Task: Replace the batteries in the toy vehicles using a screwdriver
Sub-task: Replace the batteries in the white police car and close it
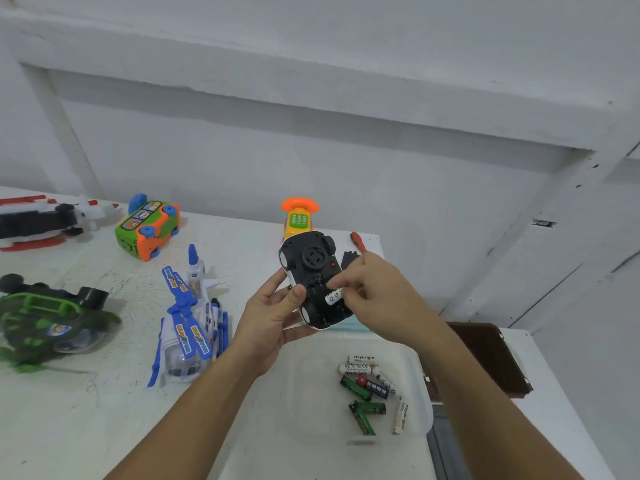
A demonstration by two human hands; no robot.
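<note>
My left hand [277, 313] holds a black-and-white toy car [310, 268] upside down above the table, thumb curled over its underside. The car's battery compartment is uncovered. My right hand [374, 292] pinches a white battery [333, 297] at that compartment. The black battery cover [349, 259] lies just behind my right hand. A red-handled screwdriver [358, 241] rests on the table beyond it.
A clear plastic tray [420, 375] near me holds several loose batteries [369, 389]. A blue-white helicopter [194, 320], green toy [52, 317], green-orange bus [149, 226], orange phone toy [298, 216] and a black-red toy [38, 221] lie on the white table. A brown box [491, 358] sits right.
</note>
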